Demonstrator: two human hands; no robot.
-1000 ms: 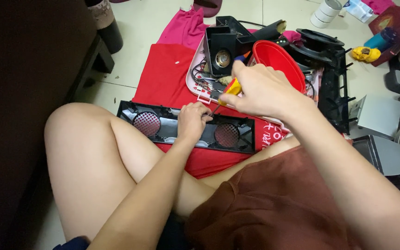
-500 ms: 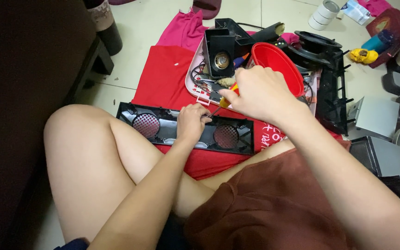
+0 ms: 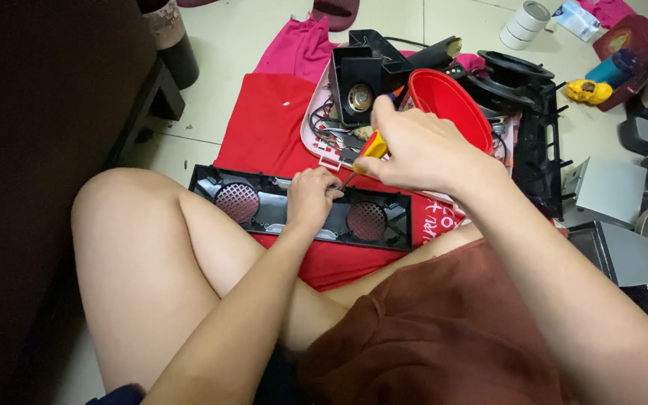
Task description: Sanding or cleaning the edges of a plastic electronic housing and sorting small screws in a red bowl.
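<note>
Right hand (image 3: 421,150) clenched around yellow-handled screwdriver (image 3: 373,146), shaft slanting down-left toward black speaker panel (image 3: 301,214) lying crosswise on red cloth (image 3: 264,127); left hand (image 3: 313,196) nearer, apparently pinching something at the tip.
</note>
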